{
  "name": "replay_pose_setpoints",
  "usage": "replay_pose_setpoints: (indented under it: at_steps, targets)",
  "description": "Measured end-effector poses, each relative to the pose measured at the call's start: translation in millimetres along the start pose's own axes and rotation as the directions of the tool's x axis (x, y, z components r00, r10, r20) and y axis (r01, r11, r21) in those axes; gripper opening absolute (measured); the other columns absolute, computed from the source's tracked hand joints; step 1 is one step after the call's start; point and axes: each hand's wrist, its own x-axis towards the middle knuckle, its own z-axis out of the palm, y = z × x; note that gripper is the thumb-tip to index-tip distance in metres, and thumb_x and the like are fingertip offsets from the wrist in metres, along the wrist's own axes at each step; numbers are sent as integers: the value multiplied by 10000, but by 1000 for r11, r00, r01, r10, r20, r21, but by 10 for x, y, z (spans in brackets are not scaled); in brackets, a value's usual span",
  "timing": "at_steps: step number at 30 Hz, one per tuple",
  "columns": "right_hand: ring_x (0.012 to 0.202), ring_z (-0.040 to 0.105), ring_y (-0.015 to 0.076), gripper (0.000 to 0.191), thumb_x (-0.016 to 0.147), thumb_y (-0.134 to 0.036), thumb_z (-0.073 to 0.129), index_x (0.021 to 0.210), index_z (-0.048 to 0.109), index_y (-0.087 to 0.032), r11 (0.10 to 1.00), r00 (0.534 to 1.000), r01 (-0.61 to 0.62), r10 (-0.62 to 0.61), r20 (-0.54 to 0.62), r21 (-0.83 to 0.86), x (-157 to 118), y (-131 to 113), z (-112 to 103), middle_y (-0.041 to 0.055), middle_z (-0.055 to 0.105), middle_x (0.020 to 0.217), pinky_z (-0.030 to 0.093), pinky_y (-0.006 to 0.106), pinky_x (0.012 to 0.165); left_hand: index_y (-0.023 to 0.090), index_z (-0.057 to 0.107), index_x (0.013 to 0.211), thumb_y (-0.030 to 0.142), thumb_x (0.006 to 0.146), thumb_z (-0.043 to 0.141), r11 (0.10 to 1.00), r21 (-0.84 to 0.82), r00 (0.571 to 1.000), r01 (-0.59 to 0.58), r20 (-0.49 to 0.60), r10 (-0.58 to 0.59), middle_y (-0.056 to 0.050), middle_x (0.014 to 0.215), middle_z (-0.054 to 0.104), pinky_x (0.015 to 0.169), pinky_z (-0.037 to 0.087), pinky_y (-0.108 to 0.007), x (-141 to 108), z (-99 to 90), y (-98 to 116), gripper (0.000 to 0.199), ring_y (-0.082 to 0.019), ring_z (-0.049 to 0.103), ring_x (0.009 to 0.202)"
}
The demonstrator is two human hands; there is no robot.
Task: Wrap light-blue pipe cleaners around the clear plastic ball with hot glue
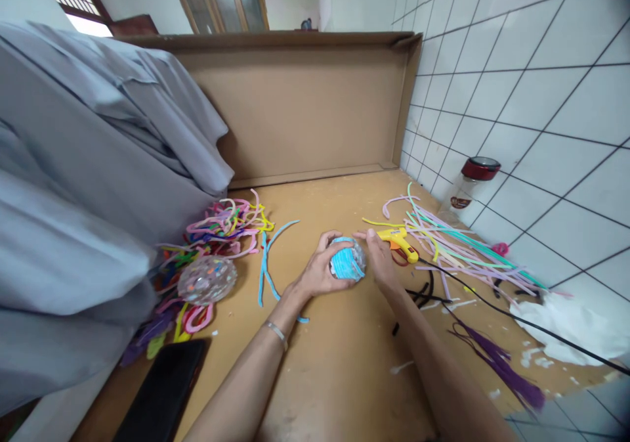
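Note:
My left hand [322, 268] is wrapped round a clear ball-like object [347, 258] from its left side. Rows of light blue pipe cleaner cover much of the ball, and its right side shows clear and shiny. My right hand [380, 255] is close by on the ball's right, fingers stretched toward its top edge; whether they touch it I cannot tell. Just past the right hand lies a yellow glue gun [401, 242] with a black cord. Several loose blue pipe cleaners [266, 265] rest on the table to the left of the left hand.
Left: a heap of coloured pipe cleaners [221, 228], a clear faceted ball [207, 280], a black phone [160, 389] and a grey cloth [98, 166]. Right: pastel pipe cleaners [457, 242], a purple tassel [492, 356], white tissue [561, 330] and a jar [467, 186]. Cardboard [315, 113] stands behind.

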Motion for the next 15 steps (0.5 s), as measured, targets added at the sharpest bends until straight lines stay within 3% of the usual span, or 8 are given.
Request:
replay_pose_setpoints:
  at_steps: [6,10,15]
  targets:
    - [1058,600,250,555,889,-637,365,815,697,-198,992,992,121,-120,27,-40,-20,6,15,120,696,1020,419,388,979,227,556,1259,269,561,819,1000,-9,1000,10,21,-10,-109,1261,451,1058,406,-468,15,-7,42,748,-290,456,1239]
    - [1027,595,234,555,891,-642,344,829,674,-200,995,995,100,-100,21,-2,-33,-10,25,101,682,967,431,359,944,249,574,1254,275,556,821,999,40,999,30,26,-31,-100,1260,483,1066,391,-486,31,-31,62,741,-300,470,1236]
    - [995,587,239,552,874,-658,342,830,649,-201,994,997,71,-71,2,-79,-5,45,19,101,671,990,434,383,932,220,557,1261,290,574,817,1000,-22,1000,11,8,-11,-114,1274,454,1045,425,-461,29,-32,26,737,-286,482,1220]
